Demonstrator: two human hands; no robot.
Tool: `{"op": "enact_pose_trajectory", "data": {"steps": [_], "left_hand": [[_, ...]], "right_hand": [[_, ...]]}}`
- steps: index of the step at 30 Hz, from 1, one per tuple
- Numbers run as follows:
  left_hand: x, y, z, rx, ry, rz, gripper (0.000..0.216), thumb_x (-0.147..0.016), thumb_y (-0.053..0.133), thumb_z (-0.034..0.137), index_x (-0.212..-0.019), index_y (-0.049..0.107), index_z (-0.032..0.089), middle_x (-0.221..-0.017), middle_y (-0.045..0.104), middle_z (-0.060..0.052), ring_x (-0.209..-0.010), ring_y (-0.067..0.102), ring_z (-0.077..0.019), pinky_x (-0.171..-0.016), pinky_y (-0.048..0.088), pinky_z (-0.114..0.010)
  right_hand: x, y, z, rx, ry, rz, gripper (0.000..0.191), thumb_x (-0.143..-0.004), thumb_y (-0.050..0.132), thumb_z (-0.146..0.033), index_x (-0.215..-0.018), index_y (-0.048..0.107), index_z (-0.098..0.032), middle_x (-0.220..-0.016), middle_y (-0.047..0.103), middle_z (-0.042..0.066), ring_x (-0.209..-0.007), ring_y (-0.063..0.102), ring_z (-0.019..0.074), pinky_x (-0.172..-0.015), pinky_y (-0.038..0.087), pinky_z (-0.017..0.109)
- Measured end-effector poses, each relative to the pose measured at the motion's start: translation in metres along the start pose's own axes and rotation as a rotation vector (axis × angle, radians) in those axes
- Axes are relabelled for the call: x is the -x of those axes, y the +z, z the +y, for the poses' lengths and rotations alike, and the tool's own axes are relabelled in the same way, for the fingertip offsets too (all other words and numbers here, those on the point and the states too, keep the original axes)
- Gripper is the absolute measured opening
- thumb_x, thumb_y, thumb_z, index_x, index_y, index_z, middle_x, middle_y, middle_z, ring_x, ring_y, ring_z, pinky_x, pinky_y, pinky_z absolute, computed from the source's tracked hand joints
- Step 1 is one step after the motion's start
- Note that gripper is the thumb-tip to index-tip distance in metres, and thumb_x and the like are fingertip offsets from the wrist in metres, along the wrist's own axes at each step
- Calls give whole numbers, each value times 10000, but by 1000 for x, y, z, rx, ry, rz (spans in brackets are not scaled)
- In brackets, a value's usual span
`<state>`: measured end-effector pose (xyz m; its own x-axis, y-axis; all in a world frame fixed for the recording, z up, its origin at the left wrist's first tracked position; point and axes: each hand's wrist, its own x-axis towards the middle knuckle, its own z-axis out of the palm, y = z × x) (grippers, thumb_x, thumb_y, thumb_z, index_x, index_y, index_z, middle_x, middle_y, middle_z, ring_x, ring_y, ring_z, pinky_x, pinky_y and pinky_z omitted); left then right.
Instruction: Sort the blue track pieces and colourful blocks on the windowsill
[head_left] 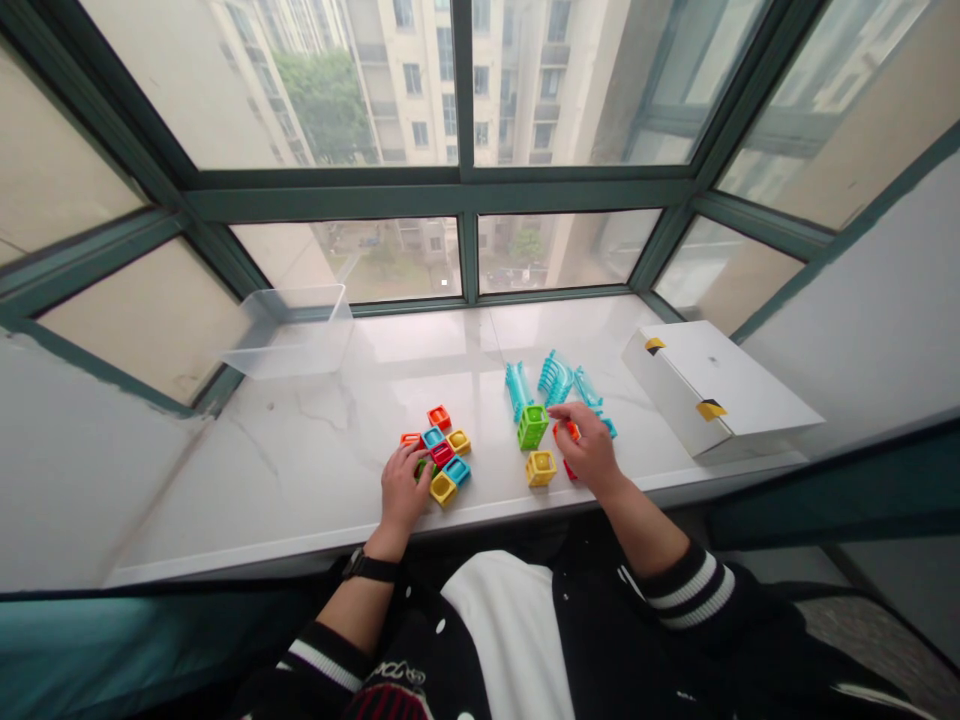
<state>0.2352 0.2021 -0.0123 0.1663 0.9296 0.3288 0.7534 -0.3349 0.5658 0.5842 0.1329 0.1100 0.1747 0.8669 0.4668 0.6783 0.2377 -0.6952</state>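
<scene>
My left hand (403,487) rests at the left side of a cluster of small hollow plastic blocks. Its fingers and thumb curl round a green block (425,469), which they partly cover. Red, blue and yellow blocks (443,488) lie close together beside it, with an orange block (412,439) just beyond the fingers. On the right, my right hand (589,447) has its index finger and thumb closed about an orange block (568,430), half hidden. Left of those fingertips stands a taller green block piece (533,427). A yellow block (541,468) sits nearer me, and a red block (571,470) shows partly beneath the hand.
Translucent turquoise track pieces (556,378) lie behind the right hand. A clear plastic bin (292,335) stands at the back left of the white marbled sill (247,490). To the right is a white box (720,385) with yellow-black tabs. Windows enclose the far side.
</scene>
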Motion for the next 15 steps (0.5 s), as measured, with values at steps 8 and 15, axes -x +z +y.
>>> {"op": "enact_pose_trajectory", "data": {"steps": [8,15], "left_hand": [[-1,10,24,-192,53,-29,436,-1061,421,372,-1418,620,221,-1598,524,-127,-1492,443,-344,-1260,264,-606],[4,21,32,-307,132,-155,462,-1069,412,393,-1482,613,339,-1608,529,-51,-1526,410,-362,-1255,247,-629]], "right_hand": [[36,93,-34,-9,-100,-633,580,-877,660,-81,-1420,612,-278,-1413,598,96,-1276,623,248,-1121,502,404],[54,145,-19,175,-37,-774,492,-883,610,-69,-1357,599,-202,-1356,626,130,-1226,633,265,-1070,494,379]]}}
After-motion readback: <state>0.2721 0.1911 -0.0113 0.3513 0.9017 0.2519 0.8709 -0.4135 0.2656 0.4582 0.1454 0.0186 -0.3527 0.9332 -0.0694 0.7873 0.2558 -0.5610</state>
